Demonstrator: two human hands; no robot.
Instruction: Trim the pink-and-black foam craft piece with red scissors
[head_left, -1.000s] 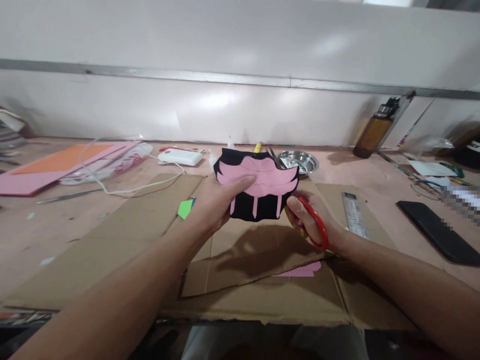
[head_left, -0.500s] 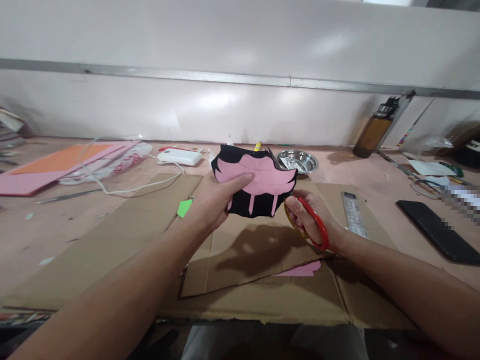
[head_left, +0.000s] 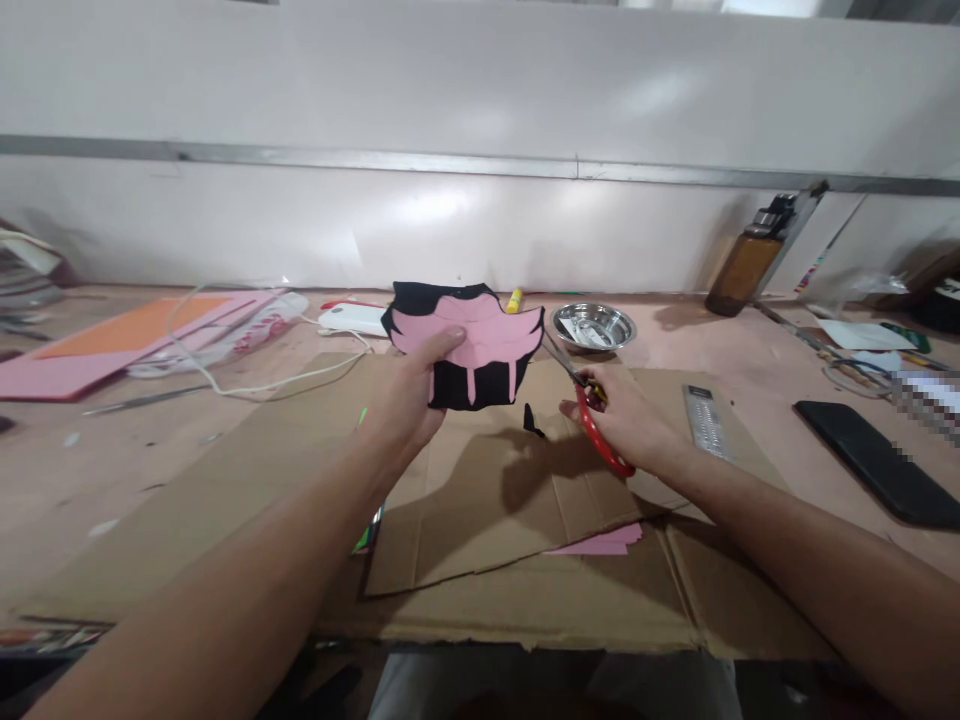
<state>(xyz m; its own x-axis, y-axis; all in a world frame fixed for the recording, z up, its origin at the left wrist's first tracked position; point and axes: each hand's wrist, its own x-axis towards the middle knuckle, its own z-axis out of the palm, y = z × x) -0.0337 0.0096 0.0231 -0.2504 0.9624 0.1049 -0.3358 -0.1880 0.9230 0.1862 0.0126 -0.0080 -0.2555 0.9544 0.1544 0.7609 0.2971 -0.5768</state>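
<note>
My left hand (head_left: 409,400) is closed on a black foam piece with a pink winged shape stuck on it (head_left: 469,343), held up above the cardboard sheet (head_left: 480,500). My right hand (head_left: 626,420) grips red-handled scissors (head_left: 592,415), whose blades point up and left toward the piece's right edge without touching it. A small black scrap (head_left: 532,421) is in the air or just landed below the piece, between both hands.
A steel bowl (head_left: 594,324), a yellow glue stick (head_left: 514,299) and a white power bank (head_left: 352,318) with its cable lie behind. A metal ruler (head_left: 703,419), a black phone (head_left: 874,462) and a brown bottle (head_left: 750,265) are to the right. Pink and orange sheets (head_left: 112,335) lie at the left; a pink offcut (head_left: 600,541) on the cardboard.
My left hand carried the black and pink piece up and leftward. My right hand drew the scissors away from it, and a small black scrap came off below.
</note>
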